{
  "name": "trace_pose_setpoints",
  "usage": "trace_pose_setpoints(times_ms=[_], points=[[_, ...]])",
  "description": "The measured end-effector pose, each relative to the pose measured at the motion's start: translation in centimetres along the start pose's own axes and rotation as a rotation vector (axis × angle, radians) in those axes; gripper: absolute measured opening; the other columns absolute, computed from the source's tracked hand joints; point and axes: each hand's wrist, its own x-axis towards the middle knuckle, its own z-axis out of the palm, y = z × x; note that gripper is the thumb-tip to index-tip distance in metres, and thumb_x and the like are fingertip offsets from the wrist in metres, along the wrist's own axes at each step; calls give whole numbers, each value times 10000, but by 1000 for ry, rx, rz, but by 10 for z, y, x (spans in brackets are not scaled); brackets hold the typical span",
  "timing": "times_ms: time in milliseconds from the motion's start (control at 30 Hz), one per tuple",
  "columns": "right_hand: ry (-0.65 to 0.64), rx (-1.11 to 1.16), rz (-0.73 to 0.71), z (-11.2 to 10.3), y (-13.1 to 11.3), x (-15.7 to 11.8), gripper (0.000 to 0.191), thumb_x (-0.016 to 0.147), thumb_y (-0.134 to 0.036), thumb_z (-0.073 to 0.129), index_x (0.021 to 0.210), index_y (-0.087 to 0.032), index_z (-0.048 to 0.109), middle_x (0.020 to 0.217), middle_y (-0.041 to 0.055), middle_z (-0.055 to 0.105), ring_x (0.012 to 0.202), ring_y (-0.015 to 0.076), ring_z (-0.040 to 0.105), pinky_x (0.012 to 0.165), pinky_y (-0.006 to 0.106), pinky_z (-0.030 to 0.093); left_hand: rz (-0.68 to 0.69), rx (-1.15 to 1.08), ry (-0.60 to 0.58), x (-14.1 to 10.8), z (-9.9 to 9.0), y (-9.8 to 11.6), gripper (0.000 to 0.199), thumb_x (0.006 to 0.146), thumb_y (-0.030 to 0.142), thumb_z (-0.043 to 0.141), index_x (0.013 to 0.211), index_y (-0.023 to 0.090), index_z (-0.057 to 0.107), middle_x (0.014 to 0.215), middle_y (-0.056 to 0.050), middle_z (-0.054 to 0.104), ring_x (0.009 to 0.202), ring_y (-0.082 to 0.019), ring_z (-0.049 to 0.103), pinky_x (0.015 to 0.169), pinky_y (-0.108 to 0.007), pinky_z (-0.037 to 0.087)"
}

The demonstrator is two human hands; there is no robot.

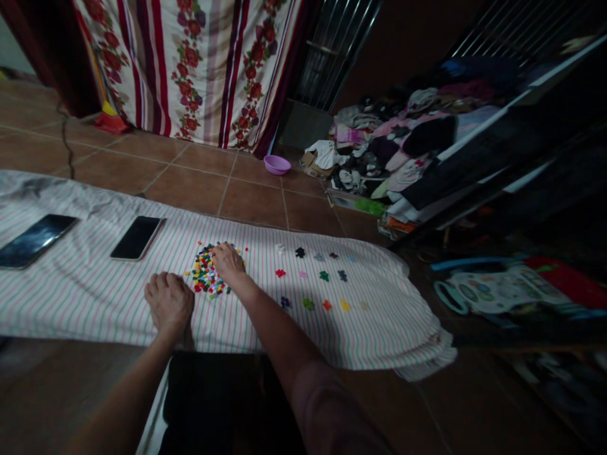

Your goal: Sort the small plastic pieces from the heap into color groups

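Note:
A heap of small multicoloured pieces (206,273), perhaps plastic, lies on a pink-and-white striped sheet (379,316). My right hand (228,264) rests on the heap's right edge, its fingertips hidden among the pieces. My left hand (168,302) sits on the sheet just below and left of the heap, fingers curled under. To the right, small single-colour clusters stand apart, including a red one (280,273) and a green one (324,275). Two dark-screened phones lie left of my hands, one larger (35,240) and one smaller (136,237).
The sheet lies on a brown tiled floor (190,189). Beyond it stand a purple plastic bowl (277,164) and a floral striped curtain (190,63). A large heap of clothes (393,145) lies at the right, with a toy panel (493,287) below it.

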Motion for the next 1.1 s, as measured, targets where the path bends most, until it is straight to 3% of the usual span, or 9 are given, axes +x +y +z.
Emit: trace_pose_setpoints(times_ms=[400,667,867,1100], points=[[43,32,-48,5,-9,-4,274,947,-145,419,1075,-208,653,1084,68,632,1078,190,507,941,309,414,17,53,20,-1,-1,1,356,895,263,279,965,90,582,1011,-203,583,1140,-359,486,923,-519,403],[133,242,130,-9,-5,-13,299,952,-202,444,1163,-258,649,1130,41,596,1035,158,562,925,262,441,6,38,14,-1,1,-1,346,882,262,303,987,90,584,1014,-203,580,1159,-370,474,921,-536,398],[313,467,184,-19,35,-44,271,907,-186,475,1045,-246,700,1008,23,664,940,143,611,889,258,472,15,23,9,-1,2,-3,331,869,254,318,974,86,583,986,-202,578,1097,-358,496,916,-536,398],[485,525,317,-28,105,-131,254,802,-205,492,906,-232,722,932,32,696,854,157,643,827,292,515,-15,-28,-9,-1,-5,0,344,840,240,332,976,72,599,1012,-219,589,1121,-360,493,932,-533,399]])
